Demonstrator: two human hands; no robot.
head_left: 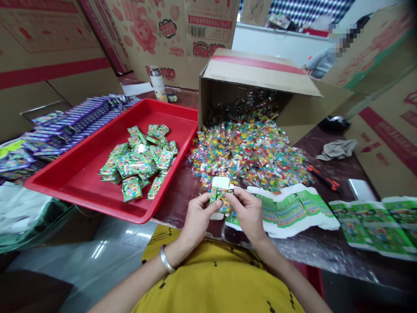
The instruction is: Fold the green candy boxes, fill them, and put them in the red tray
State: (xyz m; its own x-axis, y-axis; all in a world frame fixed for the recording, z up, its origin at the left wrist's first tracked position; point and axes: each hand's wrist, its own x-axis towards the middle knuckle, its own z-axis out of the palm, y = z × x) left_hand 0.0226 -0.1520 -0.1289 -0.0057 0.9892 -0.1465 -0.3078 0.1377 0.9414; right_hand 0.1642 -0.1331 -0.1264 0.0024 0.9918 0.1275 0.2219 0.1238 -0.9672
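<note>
Between my two hands is a small green candy box (221, 198) with its white end flap standing up. My left hand (197, 217) pinches it from the left, thumb on its front. From the right, my right hand (249, 213) grips the same box with thumb and fingers. Just right of my right hand lies a fanned row of flat green box blanks (289, 208). Beyond my hands, a heap of small clear packets of colourful candy (247, 152) spills out of a tipped cardboard carton (257, 71).
To the left, a red tray (81, 174) holds several filled green boxes (137, 161). Purple boxes (78, 121) are stacked past it. A red-handled cutter (325, 178), a crumpled cloth (337, 149) and more green sheets (374, 221) lie right. A bottle (158, 84) stands behind. A person (322, 61) is at far right.
</note>
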